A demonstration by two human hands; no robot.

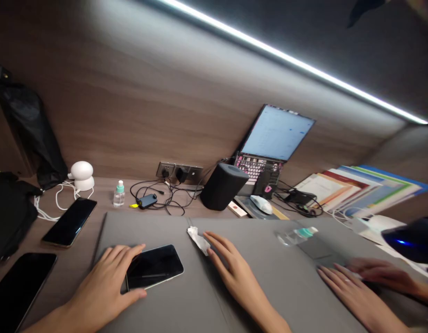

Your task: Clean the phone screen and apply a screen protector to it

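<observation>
A smartphone (157, 264) with a dark screen lies flat on a large grey desk mat (269, 259). My left hand (108, 277) spans its left end, with the thumb along the near edge and the fingers by the far edge. Right of the phone is a crumpled white tissue or wipe (198, 239). My right hand (231, 263) rests beside it, fingers stretched out and fingertips at its right side; its thumb is hidden.
Two more dark phones, one near the back (71, 222), one in front (21, 293), lie at left. A small spray bottle (119, 194), cables, a black speaker (223, 187) and a laptop (278, 134) line the back. Another person's hands (363, 296) work at right, near a second bottle (297, 236).
</observation>
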